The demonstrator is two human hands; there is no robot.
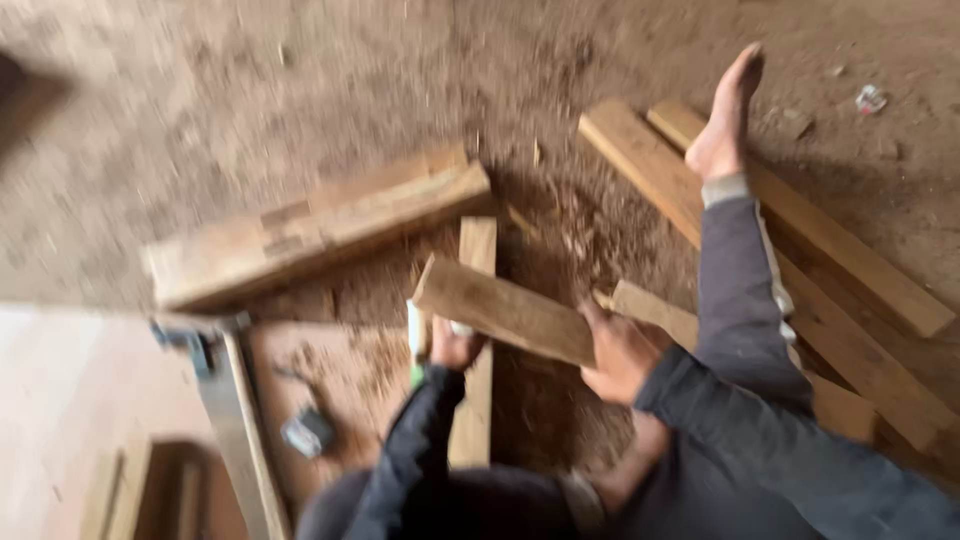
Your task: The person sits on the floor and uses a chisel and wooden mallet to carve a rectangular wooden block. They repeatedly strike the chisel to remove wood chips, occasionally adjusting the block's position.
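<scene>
Both hands, left (455, 345) and right (618, 355), grip a short plank (505, 310).

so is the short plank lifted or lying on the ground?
Lifted: the short plank is gripped by the left hand and right hand, tilted above the dirt.

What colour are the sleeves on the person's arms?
Dark navy-grey sleeves, seen blurred in the head view.

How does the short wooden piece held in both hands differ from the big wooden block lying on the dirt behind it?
The short wooden piece is thinner and held up by the left hand and right hand; the big wooden block is longer, thicker, and rests untouched on the dirt. Both are pale, rough-cut timber.
</scene>
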